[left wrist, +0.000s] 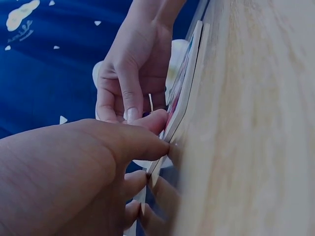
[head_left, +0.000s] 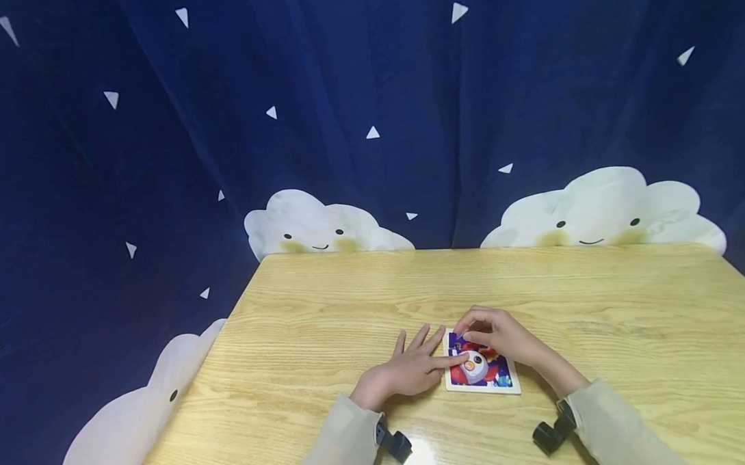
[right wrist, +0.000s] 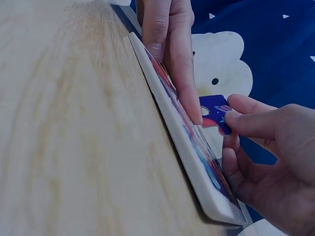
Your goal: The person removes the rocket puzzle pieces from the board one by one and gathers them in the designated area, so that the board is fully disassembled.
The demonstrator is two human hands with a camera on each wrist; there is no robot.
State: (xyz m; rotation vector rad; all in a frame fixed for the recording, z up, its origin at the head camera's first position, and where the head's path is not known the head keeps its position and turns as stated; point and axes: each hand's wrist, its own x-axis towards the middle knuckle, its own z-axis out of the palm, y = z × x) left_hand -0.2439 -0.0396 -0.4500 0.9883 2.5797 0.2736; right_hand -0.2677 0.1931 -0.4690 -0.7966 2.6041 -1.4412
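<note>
A small jigsaw puzzle [head_left: 501,390] in a white frame lies flat on the table, showing a round white bird-like face on red and purple. My left hand [head_left: 408,369] comes in from the left with fingers spread and straight, one fingertip resting on the picture. Over the far part of the puzzle, my right hand [head_left: 505,336] pinches a loose jigsaw piece [right wrist: 215,114] between thumb and fingertips. In the right wrist view that piece is purple with a small planet and a bit of red. It is held tilted up from the board, close to the left hand's finger.
The light wooden table [head_left: 325,296] extends around the puzzle on all sides. Behind it and at the left hangs a dark blue curtain [head_left: 342,69] with white triangles and smiling clouds. Black wrist cameras [head_left: 400,448] are strapped at both sleeves.
</note>
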